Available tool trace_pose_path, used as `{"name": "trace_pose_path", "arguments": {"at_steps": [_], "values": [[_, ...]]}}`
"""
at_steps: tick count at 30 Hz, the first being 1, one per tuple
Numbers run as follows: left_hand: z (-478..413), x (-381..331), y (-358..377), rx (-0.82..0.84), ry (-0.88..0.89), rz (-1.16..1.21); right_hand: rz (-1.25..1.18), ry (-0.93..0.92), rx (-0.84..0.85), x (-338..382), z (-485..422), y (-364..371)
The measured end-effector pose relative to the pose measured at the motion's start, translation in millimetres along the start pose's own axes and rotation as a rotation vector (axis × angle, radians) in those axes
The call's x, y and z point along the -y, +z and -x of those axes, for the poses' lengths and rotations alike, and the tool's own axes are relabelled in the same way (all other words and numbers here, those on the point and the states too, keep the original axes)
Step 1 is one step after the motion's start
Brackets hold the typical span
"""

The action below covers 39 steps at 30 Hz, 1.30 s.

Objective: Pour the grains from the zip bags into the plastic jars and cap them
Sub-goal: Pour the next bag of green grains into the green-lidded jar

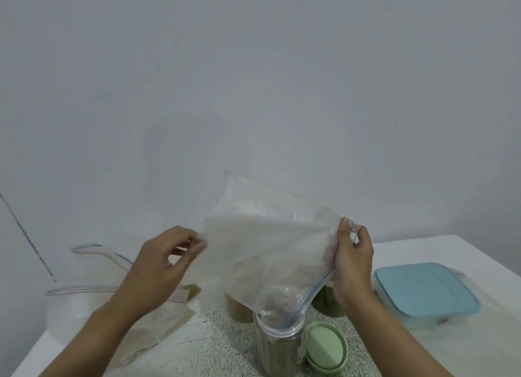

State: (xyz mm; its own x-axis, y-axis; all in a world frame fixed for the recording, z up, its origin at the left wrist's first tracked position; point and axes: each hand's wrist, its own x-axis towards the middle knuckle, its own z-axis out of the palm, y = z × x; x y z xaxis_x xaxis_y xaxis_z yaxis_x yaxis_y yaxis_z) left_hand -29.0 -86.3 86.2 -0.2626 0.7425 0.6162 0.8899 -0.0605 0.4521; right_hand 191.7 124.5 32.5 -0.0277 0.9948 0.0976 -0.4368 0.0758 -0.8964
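Step in hand: pour, late stage. Bag (267, 249) is held tilted above jar (277, 345), with its zip-mouth corner lowered into the jar's open neck. The raised closed end, up-left of jar, is pinched by L grip (166, 266), fingertips curled onto the film. The zip edge, up-right of jar, is held by R grip (353, 266), thumb on top, fingers curled beneath. Bag looks nearly empty; a little grain seems to sit near the mouth. Jar is seen w/ greenish grain inside; fill level unclear. Lid (325, 345) lies on desk (214, 345) just right of jar. Two rear jars (239, 306) stand behind it. Empty bags (112, 309) lie to its left, box (425, 289) to its right.

Next (judged): closed end to be raised/shaken so the remainder drops, mouth kept inside neck. Then bag to be set aside and lid fitted.
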Motion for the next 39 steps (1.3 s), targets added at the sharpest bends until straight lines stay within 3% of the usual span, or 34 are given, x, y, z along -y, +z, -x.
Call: {"name": "trace_pose_path", "arguments": {"at_steps": [3,8,13,18,23,31,39], "values": [[-13,-6,-2,-0.079,-0.070,0.022,0.000,0.009,0.012,-3,-4,0],[-45,-34,-14,-0.150,0.141,-0.148,-0.063,0.111,0.018,-6,-9,2],[-91,-77,-35,-0.077,0.315,-0.375,-0.045,0.141,-0.013,-6,-11,4],[-118,-105,-28,0.082,0.380,-0.373,0.081,0.057,-0.080,-16,-19,9],[-110,-100,-25,0.087,0.372,-0.280,0.108,0.009,-0.107,-16,-19,9],[-94,-71,-31,-0.023,0.240,-0.109,0.079,-0.027,-0.083,-1,-22,16],[-27,23,-31,-0.082,-0.223,-0.163,-0.054,0.110,0.321,34,-5,33]]}}
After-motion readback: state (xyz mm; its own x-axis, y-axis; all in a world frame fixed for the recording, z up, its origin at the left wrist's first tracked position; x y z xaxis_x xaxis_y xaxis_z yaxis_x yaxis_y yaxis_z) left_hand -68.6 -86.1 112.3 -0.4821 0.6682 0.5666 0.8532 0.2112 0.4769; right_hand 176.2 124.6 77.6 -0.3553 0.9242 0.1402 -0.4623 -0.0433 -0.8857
